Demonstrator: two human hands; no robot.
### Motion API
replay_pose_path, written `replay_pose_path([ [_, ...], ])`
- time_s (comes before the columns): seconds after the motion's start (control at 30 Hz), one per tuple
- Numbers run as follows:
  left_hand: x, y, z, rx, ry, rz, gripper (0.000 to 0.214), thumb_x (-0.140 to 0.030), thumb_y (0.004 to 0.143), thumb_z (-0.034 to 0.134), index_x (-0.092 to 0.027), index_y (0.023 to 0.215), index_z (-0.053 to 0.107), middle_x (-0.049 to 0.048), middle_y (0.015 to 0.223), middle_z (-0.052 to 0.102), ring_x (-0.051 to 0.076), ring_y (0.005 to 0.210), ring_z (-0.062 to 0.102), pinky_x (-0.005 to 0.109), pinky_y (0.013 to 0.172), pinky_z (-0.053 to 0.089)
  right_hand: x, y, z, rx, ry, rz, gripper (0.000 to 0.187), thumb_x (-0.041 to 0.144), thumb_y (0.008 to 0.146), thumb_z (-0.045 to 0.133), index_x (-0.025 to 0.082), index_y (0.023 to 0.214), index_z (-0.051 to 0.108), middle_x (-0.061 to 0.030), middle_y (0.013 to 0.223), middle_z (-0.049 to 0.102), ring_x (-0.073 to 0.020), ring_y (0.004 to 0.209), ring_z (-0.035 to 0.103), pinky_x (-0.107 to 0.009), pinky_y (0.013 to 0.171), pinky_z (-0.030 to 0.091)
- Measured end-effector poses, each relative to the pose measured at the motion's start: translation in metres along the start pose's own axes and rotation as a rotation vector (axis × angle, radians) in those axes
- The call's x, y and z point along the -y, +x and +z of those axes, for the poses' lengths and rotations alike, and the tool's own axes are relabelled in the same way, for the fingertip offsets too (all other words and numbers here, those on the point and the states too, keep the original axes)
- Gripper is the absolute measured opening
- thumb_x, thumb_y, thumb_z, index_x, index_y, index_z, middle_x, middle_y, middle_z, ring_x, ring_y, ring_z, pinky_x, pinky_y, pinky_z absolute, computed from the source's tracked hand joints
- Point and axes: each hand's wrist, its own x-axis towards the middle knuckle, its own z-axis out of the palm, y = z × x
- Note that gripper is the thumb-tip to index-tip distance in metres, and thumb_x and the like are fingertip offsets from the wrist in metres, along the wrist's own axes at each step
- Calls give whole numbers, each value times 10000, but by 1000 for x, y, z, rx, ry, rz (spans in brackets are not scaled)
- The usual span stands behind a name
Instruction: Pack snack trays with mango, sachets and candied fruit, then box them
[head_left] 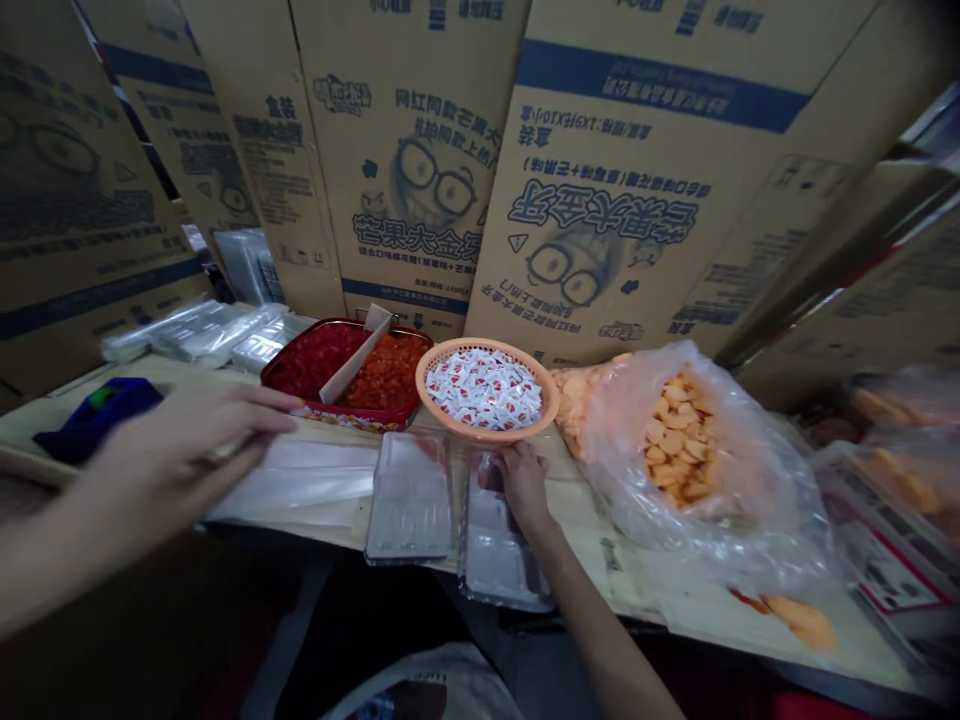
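My left hand, blurred by motion, hovers over the left part of the table with its fingers stretched out, near a red tin. Inside the tin a cardboard strip parts dark red pieces from orange-red pieces. My right hand is at the far end of a clear plastic compartment tray, fingers curled down; what they pinch is hidden. A second clear tray lies just left of it. Beyond my right hand stands an orange basket of small white-and-red sachets.
A large clear bag of orange pieces stands on the right. Left are a blue tape dispenser, clear plastic packs and flat clear sleeves. Tall cardboard boxes wall off the back.
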Motion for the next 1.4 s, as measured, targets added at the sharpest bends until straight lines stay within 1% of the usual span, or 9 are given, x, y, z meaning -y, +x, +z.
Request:
replay_pose_path([
  [0.1, -23, -3, 61, 298, -87, 153, 146, -217, 691, 595, -246, 786, 703, 11, 877, 678, 176, 809, 601, 312, 797, 441, -3, -1, -3, 9, -8, -1, 188, 187, 847, 435, 178, 860, 623, -60, 950, 587, -205, 928, 474, -308, 737, 279],
  [0.2, -35, -14, 128, 454, -361, -26, 176, -156, 673, 597, -260, 776, 694, 28, 827, 663, 187, 791, 590, 288, 768, 441, -4, -2, -6, 27, -25, 5, 189, 185, 854, 420, 164, 849, 608, -71, 929, 584, -211, 915, 464, -314, 740, 283],
  [0.47, -34, -46, 251, 296, -795, -548, 548, -259, 551, 746, -193, 1063, 563, 75, 980, 604, 203, 885, 565, 296, 782, 449, 9, -9, -34, -86, 112, 41, 158, 206, 860, 444, 167, 874, 596, -86, 939, 586, -224, 940, 459, -356, 817, 268],
  [0.6, -48, -47, 264, 479, -1107, -786, 459, -316, 616, 712, -186, 1005, 508, 42, 831, 641, 187, 700, 628, 340, 709, 486, 5, -4, -67, -252, 215, -26, 177, 254, 853, 456, 179, 970, 565, -76, 990, 563, -206, 983, 451, -346, 849, 293],
  [0.73, -57, -40, 257, 499, -1172, -944, 442, -256, 613, 722, -190, 978, 481, 59, 850, 666, 206, 697, 657, 346, 670, 512, -54, 6, -105, -439, 139, 161, 253, 272, 894, 333, 147, 969, 540, -87, 940, 544, -183, 910, 478, -298, 784, 371],
  [0.83, -62, -37, 254, 522, -1182, -975, 445, -209, 608, 724, -193, 980, 480, 74, 874, 674, 219, 737, 666, 328, 654, 522, -119, 8, -125, -150, -249, 480, 283, 173, 883, 294, 124, 1042, 523, -116, 1031, 530, -174, 945, 502, -270, 767, 385],
  [1.0, -71, -42, 260, 565, -1243, -1015, 467, -181, 602, 721, -192, 992, 464, 78, 878, 676, 239, 775, 668, 340, 671, 528, -183, -1, -129, 99, -389, 576, 190, 144, 770, 513, 111, 929, 611, -143, 889, 592, -199, 758, 580, -282, 644, 401],
  [1.2, -79, -44, 264, 557, -1280, -1044, 529, -141, 587, 708, -188, 1032, 427, 95, 924, 668, 257, 796, 665, 354, 667, 525, -191, -6, -119, 142, -473, 511, 224, 186, 745, 571, 114, 953, 612, -198, 1066, 532, -271, 980, 513, -334, 726, 391],
  [1.4, -82, -40, 273, 577, -1290, -1036, 621, -110, 599, 683, -192, 1136, 383, 119, 1009, 636, 267, 824, 658, 375, 686, 523, -153, 0, -141, -166, -364, 533, 262, 341, 784, 483, 110, 881, 560, -142, 854, 580, -252, 817, 536, -327, 663, 375],
])
